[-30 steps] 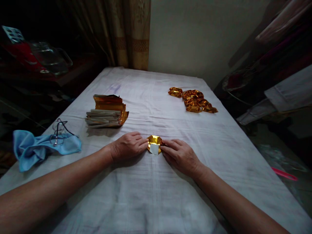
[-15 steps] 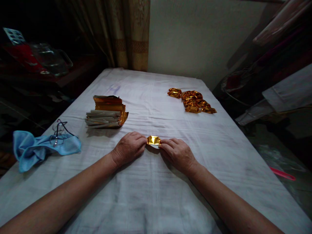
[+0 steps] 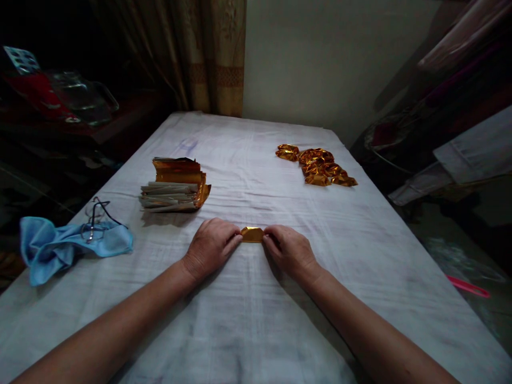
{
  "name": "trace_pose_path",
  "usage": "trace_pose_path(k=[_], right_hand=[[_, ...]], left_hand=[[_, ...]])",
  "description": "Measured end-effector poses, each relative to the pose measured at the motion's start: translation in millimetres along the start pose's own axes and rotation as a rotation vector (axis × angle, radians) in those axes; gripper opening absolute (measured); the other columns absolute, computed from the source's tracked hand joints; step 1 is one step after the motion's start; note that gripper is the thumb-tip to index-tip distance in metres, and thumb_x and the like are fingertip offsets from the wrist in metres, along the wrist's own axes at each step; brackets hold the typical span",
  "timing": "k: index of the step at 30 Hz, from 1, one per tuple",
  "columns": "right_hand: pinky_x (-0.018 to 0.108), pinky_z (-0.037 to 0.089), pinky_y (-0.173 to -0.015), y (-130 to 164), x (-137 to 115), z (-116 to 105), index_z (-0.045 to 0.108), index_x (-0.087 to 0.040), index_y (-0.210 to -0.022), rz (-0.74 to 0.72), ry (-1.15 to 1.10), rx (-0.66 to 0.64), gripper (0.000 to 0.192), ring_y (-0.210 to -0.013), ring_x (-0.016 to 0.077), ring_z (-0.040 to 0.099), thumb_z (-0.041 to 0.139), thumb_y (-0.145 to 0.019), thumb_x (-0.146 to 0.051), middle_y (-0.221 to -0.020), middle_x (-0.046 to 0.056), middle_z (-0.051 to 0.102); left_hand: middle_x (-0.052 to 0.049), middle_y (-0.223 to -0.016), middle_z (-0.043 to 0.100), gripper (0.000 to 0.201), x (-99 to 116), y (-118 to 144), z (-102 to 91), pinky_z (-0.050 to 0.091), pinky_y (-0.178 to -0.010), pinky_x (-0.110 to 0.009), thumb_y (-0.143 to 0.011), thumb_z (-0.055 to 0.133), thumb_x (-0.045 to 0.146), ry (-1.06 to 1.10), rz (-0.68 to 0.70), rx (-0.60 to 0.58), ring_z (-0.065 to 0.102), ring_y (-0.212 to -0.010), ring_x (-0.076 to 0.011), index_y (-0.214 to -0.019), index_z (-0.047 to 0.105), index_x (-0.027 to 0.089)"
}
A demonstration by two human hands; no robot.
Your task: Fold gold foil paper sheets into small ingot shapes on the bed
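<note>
The fingers [image 3: 234,238] of the left hand [image 3: 211,248] are curled down and press on the left end of a small folded gold foil piece [image 3: 252,234]; the fingers [image 3: 269,240] of the right hand [image 3: 288,250] are bent the same way and pinch its right end. Both sets of fingers are closed onto the foil, which lies flat and narrow between them on the white cloth [image 3: 256,309] covering the desk, near the middle of its width and close to the person. Only a short strip of gold shows between the two hands. Both bare forearms run back from the hands toward the lower corners of the view, resting low over the cloth.

Beyond the left hand, a little farther up the desk, sits a stack of gold foil sheets [image 3: 175,184], its top sheets curling upward and pale edges showing along the front. At the left edge of the desk a blue cloth [image 3: 60,248] lies crumpled, with a pair of glasses [image 3: 95,218] resting on it. Well apart on the far right side of the desk is a cluster of folded gold pieces [image 3: 318,165], lying touching one another in a loose row. Behind the desk hangs a brown curtain [image 3: 208,53] beside a pale wall, and a clear jug [image 3: 82,96] stands in the dark at far left
</note>
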State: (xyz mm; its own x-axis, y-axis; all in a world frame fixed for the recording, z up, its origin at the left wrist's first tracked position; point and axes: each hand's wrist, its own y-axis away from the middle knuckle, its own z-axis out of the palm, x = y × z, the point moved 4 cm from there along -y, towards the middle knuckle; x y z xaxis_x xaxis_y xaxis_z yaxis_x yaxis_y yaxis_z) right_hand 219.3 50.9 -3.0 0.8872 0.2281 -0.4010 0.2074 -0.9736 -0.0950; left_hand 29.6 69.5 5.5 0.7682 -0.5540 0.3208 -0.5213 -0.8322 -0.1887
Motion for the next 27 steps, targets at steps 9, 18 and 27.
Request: trace_pose_path(k=[9, 18, 27], right_hand=[[0.027, 0.038, -0.063, -2.6, 0.6, 5.7, 0.062, -0.022, -0.091, 0.064, 0.065, 0.093, 0.008, -0.075, 0.0185, 0.062, 0.054, -0.092, -0.024, -0.086, 0.003, 0.068], [0.036, 0.046, -0.088, 6.4, -4.3, 10.1, 0.065, -0.02, -0.123, -0.111, 0.178, 0.184, 0.032, -0.11, 0.0255, 0.061, 0.044, -0.1, -0.027, -0.124, 0.012, 0.067], [0.058, 0.013, -0.12, 15.6, -28.2, 23.2, 0.034, -0.018, -0.154, -0.134, 0.197, -0.183, 0.062, -0.15, 0.0295, 0.024, 0.041, -0.101, -0.048, -0.161, 0.009, 0.028]], left_hand=[[-0.002, -0.081, 0.066, 0.012, -0.1, -11.3, 2.3, 0.04, -0.073, -0.035, -0.093, 0.062, 0.032, -0.101, -0.097, -0.025, 0.06, -0.08, -0.0221, -0.089, 0.062, 0.02], [-0.001, -0.105, 0.073, 0.013, 5.8, -2.0, 8.4, 0.044, -0.077, -0.036, -0.097, 0.058, 0.027, -0.114, 0.132, 0.196, 0.061, -0.092, -0.0215, -0.102, 0.07, 0.027], [0.0, -0.112, 0.075, 0.019, 2.6, 0.9, 7.3, 0.046, -0.081, -0.037, -0.096, 0.059, 0.025, -0.103, 0.171, 0.188, 0.064, -0.1, -0.0217, -0.111, 0.071, 0.026]])
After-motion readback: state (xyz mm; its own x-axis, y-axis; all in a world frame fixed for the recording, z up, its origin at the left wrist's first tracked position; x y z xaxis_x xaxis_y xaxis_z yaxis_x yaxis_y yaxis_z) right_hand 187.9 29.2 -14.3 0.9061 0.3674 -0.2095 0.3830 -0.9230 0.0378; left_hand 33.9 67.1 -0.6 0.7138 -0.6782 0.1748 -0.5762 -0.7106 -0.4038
